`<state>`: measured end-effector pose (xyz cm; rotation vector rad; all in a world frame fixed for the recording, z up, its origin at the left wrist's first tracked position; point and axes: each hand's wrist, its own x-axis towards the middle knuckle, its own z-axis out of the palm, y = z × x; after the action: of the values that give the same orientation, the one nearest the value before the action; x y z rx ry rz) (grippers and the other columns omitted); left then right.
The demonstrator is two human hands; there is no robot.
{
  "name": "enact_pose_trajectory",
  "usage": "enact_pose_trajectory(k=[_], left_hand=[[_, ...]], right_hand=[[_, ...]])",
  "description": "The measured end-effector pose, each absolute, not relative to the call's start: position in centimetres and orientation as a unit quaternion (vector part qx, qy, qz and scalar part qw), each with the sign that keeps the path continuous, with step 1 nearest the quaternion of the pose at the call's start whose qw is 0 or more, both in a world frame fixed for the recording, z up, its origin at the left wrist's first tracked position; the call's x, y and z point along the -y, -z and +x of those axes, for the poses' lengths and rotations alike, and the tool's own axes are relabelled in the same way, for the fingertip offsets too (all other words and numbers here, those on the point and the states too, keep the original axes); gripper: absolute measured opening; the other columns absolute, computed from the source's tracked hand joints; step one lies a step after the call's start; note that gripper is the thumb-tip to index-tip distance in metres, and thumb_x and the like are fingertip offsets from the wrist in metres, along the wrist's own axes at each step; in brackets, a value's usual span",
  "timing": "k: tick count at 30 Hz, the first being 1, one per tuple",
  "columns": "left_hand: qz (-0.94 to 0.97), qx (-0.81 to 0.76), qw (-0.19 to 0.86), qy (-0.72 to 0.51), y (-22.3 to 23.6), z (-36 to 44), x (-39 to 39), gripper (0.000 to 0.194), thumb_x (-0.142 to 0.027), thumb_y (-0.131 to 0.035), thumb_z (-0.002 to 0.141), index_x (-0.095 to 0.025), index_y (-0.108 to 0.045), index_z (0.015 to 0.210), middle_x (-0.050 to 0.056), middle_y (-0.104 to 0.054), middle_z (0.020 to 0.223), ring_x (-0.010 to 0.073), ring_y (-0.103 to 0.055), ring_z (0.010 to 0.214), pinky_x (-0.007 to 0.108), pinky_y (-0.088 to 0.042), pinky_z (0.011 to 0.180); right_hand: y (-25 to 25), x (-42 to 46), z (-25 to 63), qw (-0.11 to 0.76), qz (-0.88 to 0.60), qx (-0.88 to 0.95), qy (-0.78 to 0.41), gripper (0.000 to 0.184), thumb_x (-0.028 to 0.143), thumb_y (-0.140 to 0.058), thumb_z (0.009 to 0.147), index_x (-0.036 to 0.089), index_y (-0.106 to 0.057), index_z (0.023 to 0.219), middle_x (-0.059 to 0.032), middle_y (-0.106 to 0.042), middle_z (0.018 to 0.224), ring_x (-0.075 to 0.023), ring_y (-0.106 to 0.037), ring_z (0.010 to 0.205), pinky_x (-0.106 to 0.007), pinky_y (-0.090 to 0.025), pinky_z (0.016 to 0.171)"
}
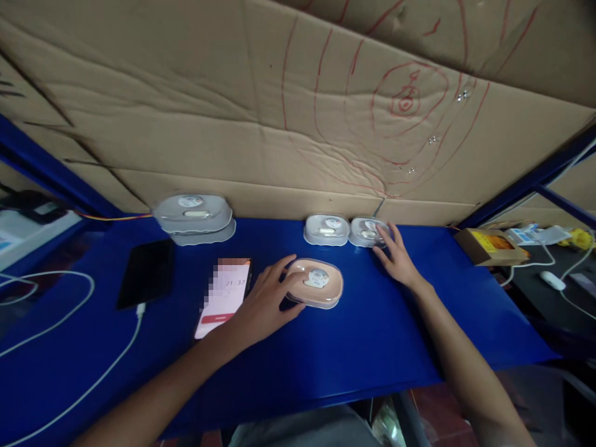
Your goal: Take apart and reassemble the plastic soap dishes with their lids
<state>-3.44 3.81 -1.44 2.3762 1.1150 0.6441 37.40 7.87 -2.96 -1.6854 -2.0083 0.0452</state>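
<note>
A pink oval plastic box with a clear lid and a round label (328,290) rests on the blue table. Around its left end are the fingers and thumb of my left hand (266,299); one finger lies over the lid. Farther back, my right hand (397,259) has its thumb and fingers at the right end of a small grey lidded box (363,232), its other fingers spread. Another grey lidded box (326,231) stands directly beside that one, on its left. Two larger grey lidded boxes (194,214) are stacked at the back left.
Left of my left hand lies a lit phone (226,297). Beyond it is a dark tablet (145,273) with a white cable (135,335). A cardboard wall (209,124) closes off the back. An open carton (491,247) sits at the right edge.
</note>
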Motion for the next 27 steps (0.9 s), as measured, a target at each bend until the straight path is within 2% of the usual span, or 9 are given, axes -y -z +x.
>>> enact_pose_trajectory(k=[2,3,6,8,12,16,19,23,27], left_hand=[[0.859,-0.398,0.236,-0.222,1.7,-3.3,-3.6,0.06,-0.021,-0.076,0.09,-0.035,-0.054,0.144,0.01,-0.037,0.17,0.0399,-0.047,0.148,0.065,-0.04,0.119],[0.856,-0.397,0.249,-0.22,1.8,-3.3,-3.6,0.069,-0.019,-0.077,0.088,-0.037,-0.049,0.149,0.01,-0.034,0.171,0.0406,-0.041,0.153,0.066,-0.037,0.121],[0.836,-0.399,0.305,-0.22,2.1,-3.4,-3.9,0.093,-0.023,-0.079,0.088,-0.036,-0.025,0.163,0.015,-0.028,0.175,0.0397,-0.032,0.16,0.065,-0.032,0.125],[0.822,-0.4,0.343,-0.217,2.1,-3.6,-4.1,0.101,-0.03,-0.08,0.089,-0.034,-0.016,0.166,0.017,-0.031,0.173,0.0392,-0.036,0.158,0.063,-0.034,0.125],[0.807,-0.401,0.383,-0.203,1.5,-4.3,-4.3,0.108,-0.034,-0.086,0.083,-0.035,-0.018,0.167,0.016,-0.036,0.171,0.0396,-0.041,0.154,0.06,-0.037,0.124],[0.812,-0.385,0.403,-0.174,0.7,-5.0,-4.0,0.116,-0.027,-0.089,0.077,-0.037,-0.018,0.167,0.014,-0.04,0.167,0.0387,-0.045,0.152,0.059,-0.04,0.123],[0.816,-0.376,0.406,-0.169,0.1,-5.3,-3.8,0.111,-0.034,-0.089,0.079,-0.039,-0.02,0.166,0.013,-0.038,0.168,0.0381,-0.046,0.151,0.057,-0.043,0.122],[0.812,-0.39,0.373,-0.221,-0.3,-4.8,-3.6,0.099,-0.047,-0.085,0.086,-0.034,-0.025,0.164,0.016,-0.04,0.166,0.0396,-0.047,0.15,0.059,-0.042,0.122],[0.803,-0.397,0.36,-0.26,0.0,-3.9,-3.3,0.093,-0.054,-0.08,0.09,-0.032,-0.025,0.162,0.016,-0.043,0.164,0.0379,-0.047,0.15,0.057,-0.041,0.122]], right_hand=[[2.2,-6.3,34.0,0.276,-0.591,0.758,-0.005,0.064,0.053,-0.041,0.11,0.031,-0.029,0.169,-0.0137,-0.017,0.179,-0.0388,-0.012,0.167,-0.072,-0.014,0.129],[1.7,-5.4,32.2,0.283,-0.557,0.78,-0.014,0.065,0.053,-0.043,0.11,0.033,-0.026,0.169,-0.0132,-0.02,0.178,-0.0378,-0.015,0.166,-0.072,-0.015,0.129],[0.7,-2.7,27.1,0.238,-0.406,0.873,-0.129,0.09,0.065,-0.065,0.098,0.031,-0.023,0.17,-0.0163,-0.029,0.175,-0.0385,-0.031,0.161,-0.063,-0.035,0.126],[0.7,-1.9,25.1,0.238,-0.354,0.887,-0.179,0.079,0.059,-0.067,0.099,0.032,-0.034,0.166,-0.0151,-0.037,0.172,-0.0359,-0.037,0.159,-0.058,-0.039,0.125],[1.7,-2.5,25.6,0.31,-0.394,0.835,-0.227,0.058,0.047,-0.059,0.106,0.032,-0.042,0.16,-0.0135,-0.05,0.162,-0.03,-0.047,0.152,-0.052,-0.043,0.123],[3.2,-4.0,28.2,0.266,-0.496,0.815,-0.134,0.057,0.054,-0.063,0.103,0.03,-0.051,0.154,-0.0164,-0.048,0.162,-0.0372,-0.045,0.152,-0.063,-0.038,0.122],[3.3,-4.2,28.8,0.23,-0.526,0.813,-0.098,0.056,0.053,-0.057,0.106,0.031,-0.047,0.157,-0.0163,-0.044,0.166,-0.0395,-0.036,0.157,-0.068,-0.031,0.122],[2.0,-2.8,27.1,0.263,-0.457,0.842,-0.111,0.052,0.053,-0.042,0.111,0.034,-0.044,0.16,-0.0131,-0.047,0.165,-0.0343,-0.039,0.156,-0.062,-0.032,0.123],[0.6,-1.1,24.6,0.224,-0.347,0.896,-0.162,0.062,0.063,-0.057,0.103,0.029,-0.051,0.155,-0.0136,-0.057,0.156,-0.0322,-0.049,0.149,-0.053,-0.038,0.12]])
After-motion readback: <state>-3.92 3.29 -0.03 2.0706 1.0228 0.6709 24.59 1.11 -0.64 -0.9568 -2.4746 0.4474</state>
